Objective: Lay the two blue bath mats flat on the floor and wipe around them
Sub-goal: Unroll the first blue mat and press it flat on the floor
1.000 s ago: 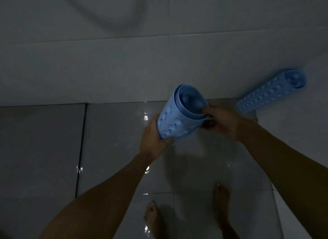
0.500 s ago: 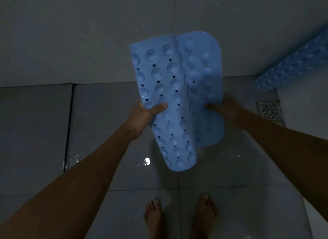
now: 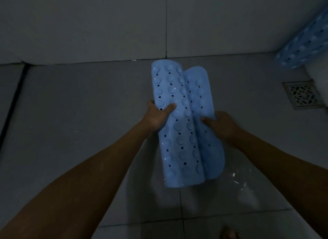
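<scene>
A pale blue bath mat point(image 3: 184, 125) is being held up above the tiled floor point(image 3: 74, 125), partly unrolled and still curling lengthwise, so that its left half is bulging forward and its right half is folding back behind it. Rows of round suction cups and small dark drain holes are showing across its surface. The mat's left edge is being gripped by the left hand point(image 3: 157, 115), the thumb being pressed over the front and the fingers wrapped behind. The mat's right edge is being pinched by the right hand point(image 3: 221, 124), whose fingertips are being hidden by the fold. Whether the mat's lower end is touching the floor cannot be told.

To the upper right of the held mat, a second blue mat point(image 3: 303, 43) is lying rolled against the wall point(image 3: 88, 25); it is being cut off by the frame edge and is blurred. Between the two mats, to the right of the held one, a metal floor drain point(image 3: 301, 94) is being shown, with wet glints on the tiles below it. The scene is dim, so fine texture is hard to make out. Below the held mat, at the bottom edge, toes are barely being seen.
</scene>
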